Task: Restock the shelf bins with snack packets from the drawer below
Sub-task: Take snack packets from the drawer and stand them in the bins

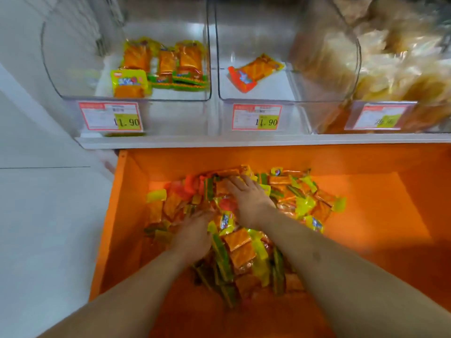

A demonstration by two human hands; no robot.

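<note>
An open orange drawer [366, 164] below the shelf holds a heap of orange, yellow and green snack packets [240, 250]. My right hand [247, 196] lies flat on top of the heap, fingers spread toward the back left. My left hand [192, 231] reaches into the heap from the left, its blurred fingertips tucked among the packets. Above, the left clear bin [73, 93] holds several yellow-and-green packets [166, 64]. The middle clear bin [258, 100] holds one orange packet [253, 71].
A third bin [358, 57] at the right is piled with pale wrapped snacks. Price tags [111, 116] marked 11.90 hang on the bin fronts. A white shelf edge [244, 140] overhangs the drawer's back. White floor lies to the left.
</note>
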